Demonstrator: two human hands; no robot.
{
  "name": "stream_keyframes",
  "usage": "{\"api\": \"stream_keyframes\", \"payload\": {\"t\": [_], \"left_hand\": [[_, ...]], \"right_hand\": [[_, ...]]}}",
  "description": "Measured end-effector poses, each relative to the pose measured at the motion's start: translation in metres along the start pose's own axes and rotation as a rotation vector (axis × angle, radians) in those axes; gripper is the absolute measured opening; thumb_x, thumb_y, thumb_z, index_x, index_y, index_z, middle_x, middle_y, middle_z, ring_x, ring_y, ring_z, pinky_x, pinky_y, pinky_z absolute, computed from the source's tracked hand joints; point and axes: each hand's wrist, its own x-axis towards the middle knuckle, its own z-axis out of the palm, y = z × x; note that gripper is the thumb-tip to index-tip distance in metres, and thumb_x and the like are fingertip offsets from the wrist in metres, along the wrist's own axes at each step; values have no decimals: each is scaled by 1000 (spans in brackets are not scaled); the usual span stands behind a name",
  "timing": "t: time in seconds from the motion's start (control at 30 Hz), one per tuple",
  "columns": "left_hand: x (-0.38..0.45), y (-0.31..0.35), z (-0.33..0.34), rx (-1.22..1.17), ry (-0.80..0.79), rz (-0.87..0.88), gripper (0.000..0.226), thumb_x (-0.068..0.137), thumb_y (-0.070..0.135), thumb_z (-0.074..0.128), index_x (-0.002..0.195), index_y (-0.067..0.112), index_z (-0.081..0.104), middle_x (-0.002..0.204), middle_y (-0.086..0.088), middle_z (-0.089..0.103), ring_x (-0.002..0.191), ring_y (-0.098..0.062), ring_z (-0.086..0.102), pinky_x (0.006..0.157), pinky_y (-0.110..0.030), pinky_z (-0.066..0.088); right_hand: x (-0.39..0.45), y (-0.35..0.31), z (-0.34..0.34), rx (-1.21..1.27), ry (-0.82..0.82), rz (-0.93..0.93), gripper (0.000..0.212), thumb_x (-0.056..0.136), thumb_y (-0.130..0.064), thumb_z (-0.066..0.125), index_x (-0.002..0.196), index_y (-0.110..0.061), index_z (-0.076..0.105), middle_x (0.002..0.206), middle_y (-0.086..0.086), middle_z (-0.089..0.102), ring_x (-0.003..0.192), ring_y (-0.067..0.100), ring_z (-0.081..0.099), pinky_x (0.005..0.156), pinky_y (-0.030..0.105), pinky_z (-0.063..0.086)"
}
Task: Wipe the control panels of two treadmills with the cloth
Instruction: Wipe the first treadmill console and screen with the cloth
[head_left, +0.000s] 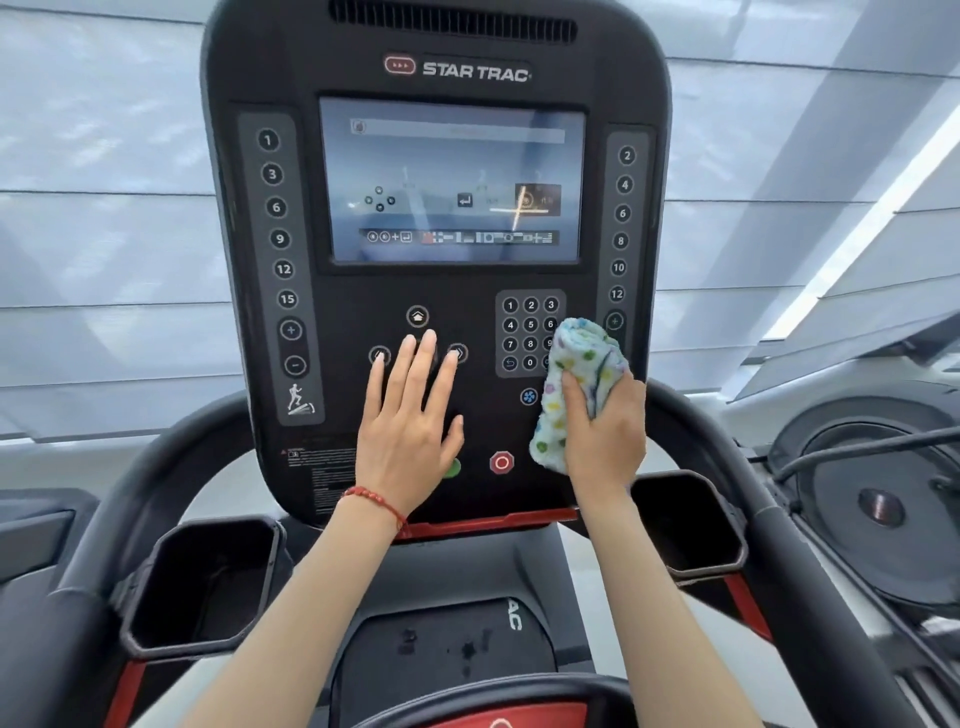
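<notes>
The control panel looks like matt black plastic, smooth, with the button strips down each side in a slightly greyer, flatter finish. The screen in the upper middle is glossy glass or plastic, throwing back reflections. The cloth at centre right is soft fluffy terry, white with coloured dots, bunched up. The handlebars curving along both sides look like smooth semi-matt rubbery plastic. The cup holders at lower left and right are dark hard plastic. There's a red braided cord bracelet too.
</notes>
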Motion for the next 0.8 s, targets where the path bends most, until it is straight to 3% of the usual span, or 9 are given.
{"api": "stream_keyframes", "payload": {"t": [0.13,0.27,0.37,0.57,0.8], "left_hand": [[-20,-10,-11,-32,-35,-37,54,88,30,44,136,5,45,146,-19,36,137,-32,27,111,-50,23],[-38,-26,-23,-66,-38,-74,54,89,30,44,136,5,45,145,-18,37,137,-32,29,109,-50,27],[-53,-35,-29,-76,-51,-103,54,89,31,43,135,4,45,144,-19,39,135,-32,31,109,-50,28],[-88,-41,-44,-49,-88,-154,54,89,32,42,135,5,44,143,-19,39,135,-33,31,109,-50,27],[-133,-28,-69,52,-116,-317,53,89,34,42,134,4,46,142,-21,41,133,-34,33,107,-49,28]], "right_hand": [[-16,-18,-11,258,-78,212,45,79,-36,70,115,-13,54,106,2,60,96,16,56,79,23,37],[-44,-38,-11,430,-251,272,27,78,-31,73,98,-20,58,92,-6,65,84,6,62,62,5,44],[-64,-51,-7,462,-320,275,22,78,-31,73,92,-23,57,90,-7,66,81,4,63,57,6,46],[-94,-59,-5,472,-407,254,25,77,-33,73,94,-22,58,92,-7,67,83,5,65,67,20,54],[-106,-54,-13,472,-574,156,25,78,-35,72,93,-22,57,94,-6,65,85,6,64,63,14,51]]}}
